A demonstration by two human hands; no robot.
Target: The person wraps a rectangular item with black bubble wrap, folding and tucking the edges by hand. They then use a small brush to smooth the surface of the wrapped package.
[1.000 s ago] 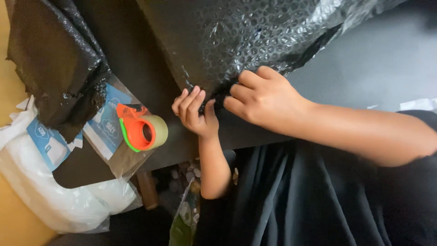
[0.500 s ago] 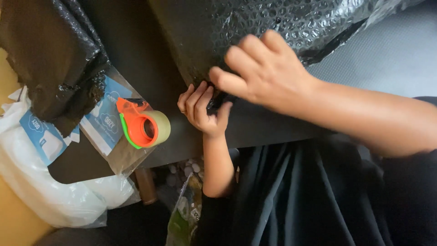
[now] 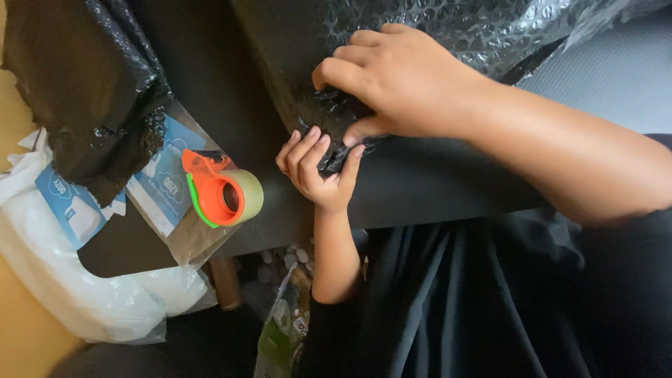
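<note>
A large sheet of black bubble wrap [image 3: 434, 28] covers the dark table [image 3: 420, 189] at the top of the view. My left hand [image 3: 318, 168] reaches up from below the table edge and pinches the wrap's lower edge. My right hand [image 3: 399, 80] lies over the wrap just above it, fingers curled and thumb pressing the same crumpled edge. To the left of my left hand, an orange and green tape dispenser [image 3: 220, 189] with a roll of tape rests on the table.
A second crumpled piece of black bubble wrap [image 3: 77, 91] lies at the left. Clear plastic bags with blue and white cards [image 3: 168, 175] sit under the dispenser. White plastic bags [image 3: 84, 294] hang off the table's left end. Dark clothing fills the lower right.
My right hand has moved up and left along the wrap's edge and now grips it just above my left hand. The camera has come closer to the table.
</note>
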